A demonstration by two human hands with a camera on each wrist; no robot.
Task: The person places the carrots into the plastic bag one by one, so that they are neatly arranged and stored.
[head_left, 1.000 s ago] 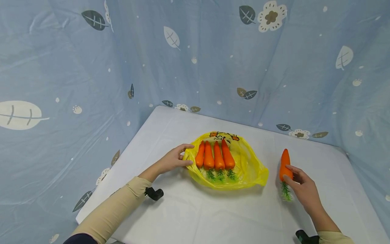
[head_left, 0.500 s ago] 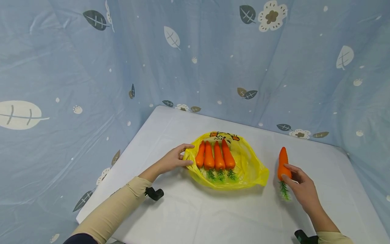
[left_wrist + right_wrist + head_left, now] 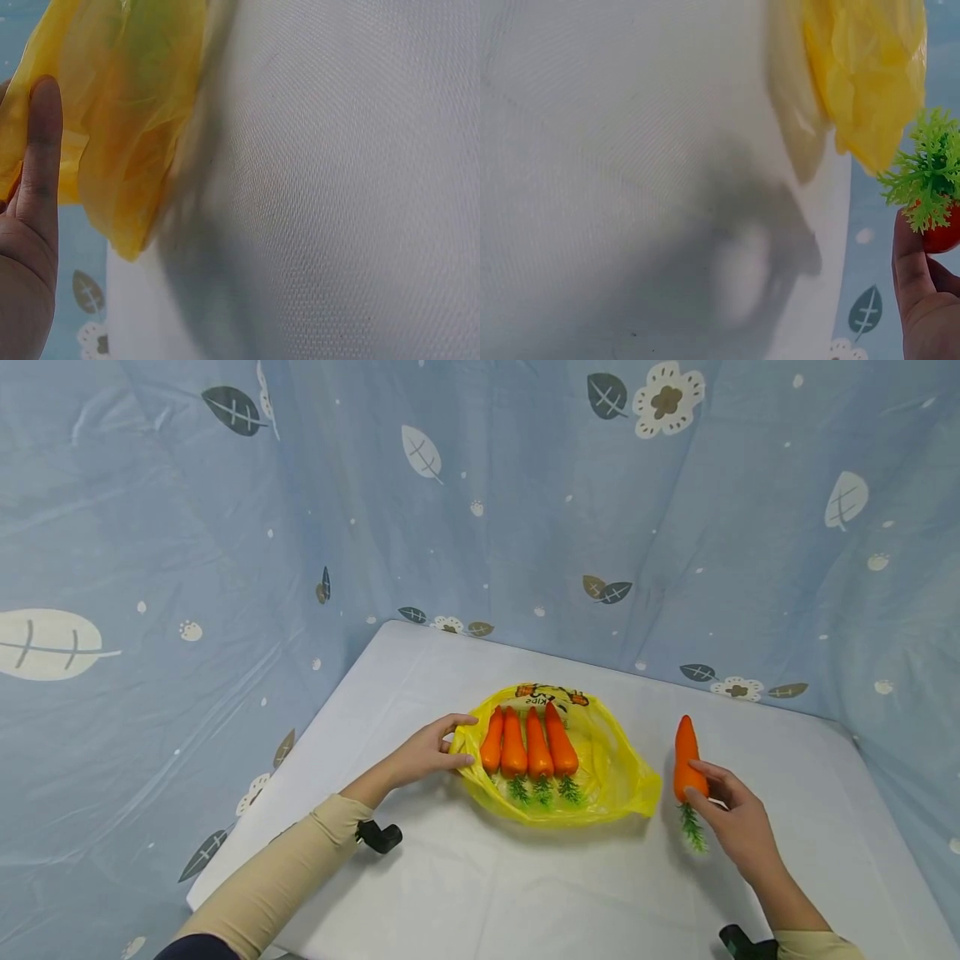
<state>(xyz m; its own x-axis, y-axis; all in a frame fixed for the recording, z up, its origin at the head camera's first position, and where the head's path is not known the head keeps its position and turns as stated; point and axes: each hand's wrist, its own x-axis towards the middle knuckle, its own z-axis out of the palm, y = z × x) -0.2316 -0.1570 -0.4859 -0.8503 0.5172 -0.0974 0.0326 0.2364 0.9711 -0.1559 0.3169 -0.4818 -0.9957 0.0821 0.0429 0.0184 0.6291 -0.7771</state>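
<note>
A yellow plastic bag (image 3: pixel 600 797) lies spread open on the table, with several orange carrots (image 3: pixel 538 747) side by side inside it, green tops toward me. My left hand (image 3: pixel 423 750) grips the bag's left rim between thumb and fingers; in the left wrist view the thumb presses along the yellow film (image 3: pixel 142 112). To the right of the bag, my right hand (image 3: pixel 738 818) pinches a single carrot (image 3: pixel 686 756) near its thick end, tip pointing away from me. In the right wrist view its green leafy top (image 3: pixel 930 169) shows beside the fingers, while most of the carrot is out of frame.
The white table (image 3: pixel 570 893) extends around the bag on every side. Blue curtain (image 3: pixel 510 527) with leaf and flower prints hangs behind and to the left. A black wrist mount (image 3: pixel 380 837) sticks out below the left wrist.
My right hand has moved slightly left with the carrot, closer to the bag. The left hand, the bag and the carrots inside it have stayed in place.
</note>
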